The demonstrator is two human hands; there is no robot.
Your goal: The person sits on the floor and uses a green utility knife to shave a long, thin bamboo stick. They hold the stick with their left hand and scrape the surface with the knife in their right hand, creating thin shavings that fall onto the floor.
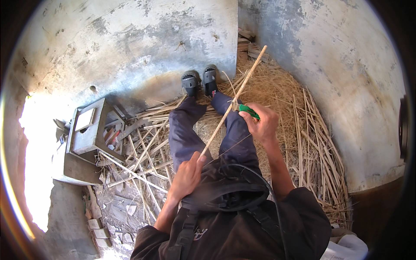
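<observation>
Head view: left hand (186, 177) on a stick (216, 130), right hand (263, 123) on a green tool (251, 111)

The left hand is wrapped around the stick's near end. The stick slants up and right from that grip. The right hand squeezes the green tool against or close by the stick; I can't tell which. Curly shavings (234, 104) bunch beside it.

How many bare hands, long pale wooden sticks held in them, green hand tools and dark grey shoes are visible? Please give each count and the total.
Bare hands: 2
Held long pale wooden stick: 1
Green hand tool: 1
Dark grey shoes: 2
Total: 6
</observation>
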